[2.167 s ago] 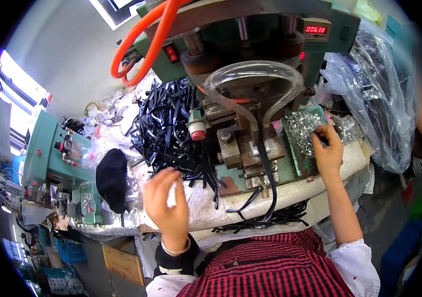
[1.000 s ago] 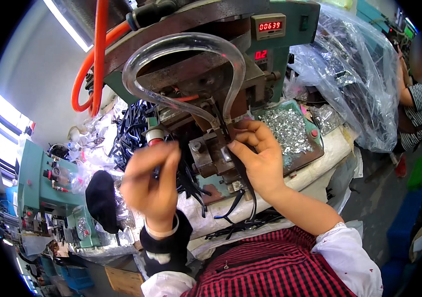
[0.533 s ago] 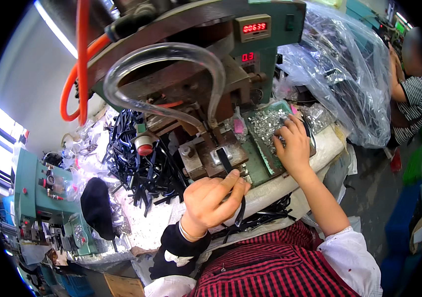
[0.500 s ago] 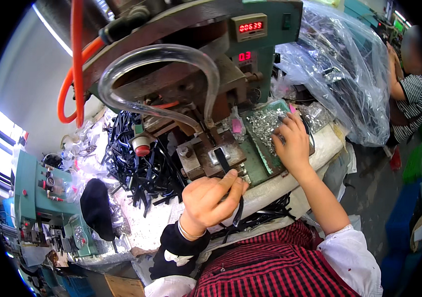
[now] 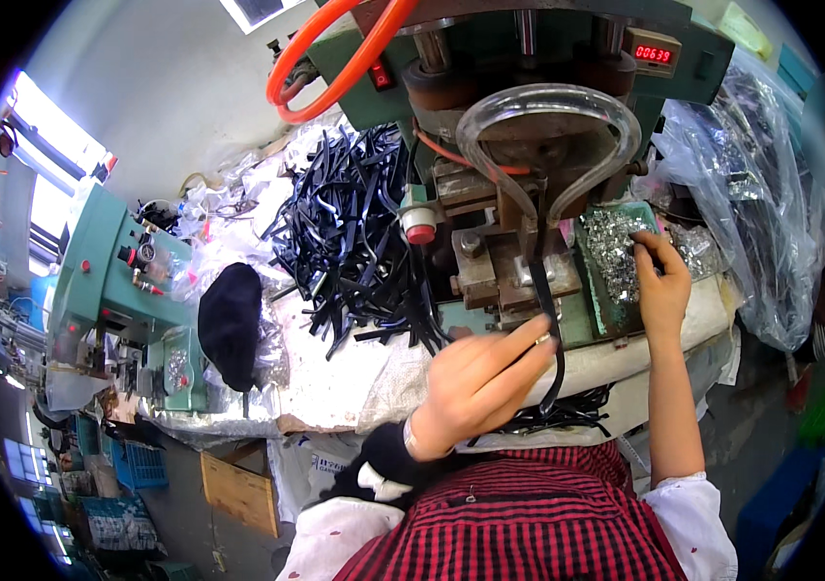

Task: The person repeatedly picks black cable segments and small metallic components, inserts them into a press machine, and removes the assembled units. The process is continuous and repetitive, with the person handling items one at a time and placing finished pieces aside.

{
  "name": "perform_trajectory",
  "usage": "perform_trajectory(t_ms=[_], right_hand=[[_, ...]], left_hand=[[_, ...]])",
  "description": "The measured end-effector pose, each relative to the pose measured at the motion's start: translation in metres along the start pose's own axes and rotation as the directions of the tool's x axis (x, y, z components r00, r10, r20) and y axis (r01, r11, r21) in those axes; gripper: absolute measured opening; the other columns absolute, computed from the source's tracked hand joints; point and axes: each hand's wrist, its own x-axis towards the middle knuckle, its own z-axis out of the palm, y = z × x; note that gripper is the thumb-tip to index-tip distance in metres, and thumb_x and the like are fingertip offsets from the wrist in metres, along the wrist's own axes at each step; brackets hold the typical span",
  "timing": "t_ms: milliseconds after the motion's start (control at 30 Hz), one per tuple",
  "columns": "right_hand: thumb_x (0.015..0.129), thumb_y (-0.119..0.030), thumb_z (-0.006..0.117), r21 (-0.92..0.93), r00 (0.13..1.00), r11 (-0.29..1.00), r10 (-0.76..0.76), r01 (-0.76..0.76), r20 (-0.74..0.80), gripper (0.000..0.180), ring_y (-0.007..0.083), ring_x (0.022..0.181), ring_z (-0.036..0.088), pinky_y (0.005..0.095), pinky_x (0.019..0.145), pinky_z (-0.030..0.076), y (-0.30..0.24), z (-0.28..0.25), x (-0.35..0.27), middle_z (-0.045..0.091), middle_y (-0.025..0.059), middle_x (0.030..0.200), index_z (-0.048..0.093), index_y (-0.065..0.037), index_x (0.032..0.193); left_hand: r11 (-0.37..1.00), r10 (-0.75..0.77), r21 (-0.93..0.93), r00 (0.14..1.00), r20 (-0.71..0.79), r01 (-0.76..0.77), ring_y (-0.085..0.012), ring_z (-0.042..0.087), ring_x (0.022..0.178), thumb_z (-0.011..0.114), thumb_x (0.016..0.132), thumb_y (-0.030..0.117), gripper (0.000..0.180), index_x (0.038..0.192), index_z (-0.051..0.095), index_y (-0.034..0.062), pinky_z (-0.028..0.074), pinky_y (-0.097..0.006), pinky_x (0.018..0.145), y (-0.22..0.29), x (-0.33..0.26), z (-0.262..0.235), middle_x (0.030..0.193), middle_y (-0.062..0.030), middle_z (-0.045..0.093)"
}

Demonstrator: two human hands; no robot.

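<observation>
A narrow black strap (image 5: 541,289) runs from the metal die block (image 5: 511,281) of a press down past my left hand (image 5: 482,387). The fingers of that hand are closed on the strap just in front of the block, slightly blurred. A small shiny bit shows by its fingertips; I cannot tell whether it is a ring or a metal part. My right hand (image 5: 666,289) is over a green tray (image 5: 595,289) of small silvery metal pieces (image 5: 612,254). Its thumb and forefinger are bent close together at the pile, and whatever lies between them is too small to make out.
A heap of black straps (image 5: 345,232) lies left of the press, beside a red push button (image 5: 419,232). A clear bent tube (image 5: 548,102) arches before the press. A black cloth item (image 5: 230,324) rests on the covered table. Clear plastic bags (image 5: 747,184) stand at right.
My view has turned, so the press sits farther right in the picture. The right hand's spread fingers have drawn together over the metal pieces. My left hand stays at the strap.
</observation>
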Motion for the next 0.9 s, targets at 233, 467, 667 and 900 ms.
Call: perform_trajectory(t_ms=[233, 467, 667, 900], right_hand=[[0.089, -0.004, 0.07, 0.067, 0.994, 0.995, 0.074, -0.079, 0.08, 0.017, 0.0134, 0.089, 0.067, 0.0265, 0.085, 0.05, -0.012, -0.001, -0.012, 0.073, 0.0065, 0.097, 0.069, 0.002, 0.105], [0.095, -0.003, 0.062, 0.096, 0.999, 0.995, 0.018, -0.021, 0.03, 0.015, 0.0172, 0.094, 0.068, 0.0293, 0.087, 0.051, -0.022, 0.021, -0.01, 0.072, 0.0109, 0.098, 0.067, 0.002, 0.108], [0.09, 0.0, 0.064, -0.047, 0.989, 0.999, 0.011, -0.018, -0.145, 0.011, 0.021, 0.094, 0.063, 0.0312, 0.086, 0.048, 0.0, -0.024, -0.035, 0.068, 0.0093, 0.096, 0.069, 0.0, 0.099], [0.084, 0.001, 0.068, 0.102, 0.952, 0.952, -0.296, 0.288, 0.072, 0.012, 0.0274, 0.089, 0.066, 0.0349, 0.082, 0.049, -0.083, -0.001, -0.027, 0.069, 0.0115, 0.091, 0.071, -0.002, 0.095]], left_hand=[[0.716, -0.356, 0.546, 0.9, -0.251, 0.435, -0.0273, 0.063, 0.094, 0.075, 0.076, -0.006, 0.015, 0.089, 0.073, 0.0024, 0.049, -0.036, 0.084, -0.029, -0.013, -0.078, 0.098, -0.0101, 0.07], [0.541, -0.364, 0.79, 0.927, -0.091, 0.289, -0.0307, 0.053, 0.088, 0.08, 0.069, 0.012, 0.019, 0.079, 0.066, 0.0055, 0.041, -0.042, 0.076, -0.116, -0.002, -0.041, 0.089, -0.0093, 0.056], [0.544, -0.467, 0.77, 0.883, -0.053, 0.333, -0.0312, 0.056, 0.085, 0.077, 0.067, 0.01, 0.01, 0.071, 0.069, 0.0086, 0.045, -0.043, 0.073, -0.14, -0.026, -0.044, 0.084, -0.0091, 0.056], [0.548, -0.793, 0.072, 0.545, -0.271, 0.834, -0.0134, 0.061, 0.072, 0.076, 0.085, 0.006, 0.009, 0.088, 0.07, 0.0013, 0.047, -0.026, 0.065, -0.144, -0.087, -0.08, 0.082, -0.0035, 0.065]])
